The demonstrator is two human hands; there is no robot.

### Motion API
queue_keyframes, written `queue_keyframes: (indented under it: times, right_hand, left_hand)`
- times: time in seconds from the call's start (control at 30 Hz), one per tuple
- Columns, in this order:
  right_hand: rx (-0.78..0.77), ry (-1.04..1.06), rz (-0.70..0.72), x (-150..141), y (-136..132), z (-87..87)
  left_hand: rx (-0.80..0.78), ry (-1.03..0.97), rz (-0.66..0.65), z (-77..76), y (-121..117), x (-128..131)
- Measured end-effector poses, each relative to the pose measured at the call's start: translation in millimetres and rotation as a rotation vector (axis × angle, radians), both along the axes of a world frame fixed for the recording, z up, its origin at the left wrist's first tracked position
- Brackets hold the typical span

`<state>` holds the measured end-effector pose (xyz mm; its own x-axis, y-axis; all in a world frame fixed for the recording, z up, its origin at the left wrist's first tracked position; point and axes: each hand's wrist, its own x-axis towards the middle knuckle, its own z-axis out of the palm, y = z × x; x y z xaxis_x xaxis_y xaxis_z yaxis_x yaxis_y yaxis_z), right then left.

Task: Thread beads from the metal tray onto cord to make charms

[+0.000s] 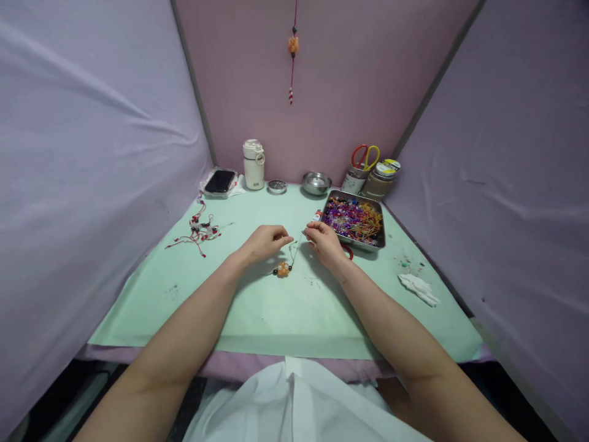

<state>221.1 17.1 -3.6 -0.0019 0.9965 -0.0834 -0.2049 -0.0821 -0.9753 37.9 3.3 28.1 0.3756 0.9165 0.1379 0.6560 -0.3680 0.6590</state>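
My left hand and my right hand meet over the middle of the green mat, both with fingers pinched together. Between them runs a thin cord that drops to an orange bead with dark beads resting on the mat just below the hands. Each hand pinches one part of that cord. A small red-capped item lies just beyond my right hand, beside the tray.
A metal tray of purple beads and yellow cords sits right of my hands. Finished red-cord pieces lie at left. At the back stand a phone, white bottle, steel bowl and scissors cup. A crumpled tissue lies at right.
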Motion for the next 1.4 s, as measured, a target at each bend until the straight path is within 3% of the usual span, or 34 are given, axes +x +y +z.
queue_keyframes:
  times: [0.27,0.37,0.57,0.7,0.87,1.0,1.2,1.4]
  right_hand:
    - [0.031,-0.044,-0.012,1,1,-2.1]
    - [0.039,-0.064,-0.01,1,2,-2.6]
    - [0.065,-0.137,0.039,0,-2,-3.3]
    - [0.114,-0.208,0.129,-3,-7,-1.1]
    - [0.171,-0.253,0.223,-4,-12,3.1]
    - [0.177,-0.256,0.221,-2,-11,6.6]
    - [0.242,-0.295,0.19,3,-5,3.2]
    - [0.368,-0.38,0.19,4,0,-3.8]
  left_hand:
    - [-0.253,0.144,-0.204,3.4,-12,-1]
    - [-0.267,0.176,-0.247,-0.4,-7,-8]
    - [-0.011,0.318,0.015,-1.7,4,-18]
    - [0.073,0.005,0.018,0.5,-2,-2]
    - [-0.173,-0.335,-0.004,-11.8,-7,22]
    - [-0.274,-0.443,0.08,-27.7,-1,26]
    - [-0.112,-0.303,0.141,-32.1,2,25]
    - [-0.069,-0.301,0.176,-31.1,1,26]
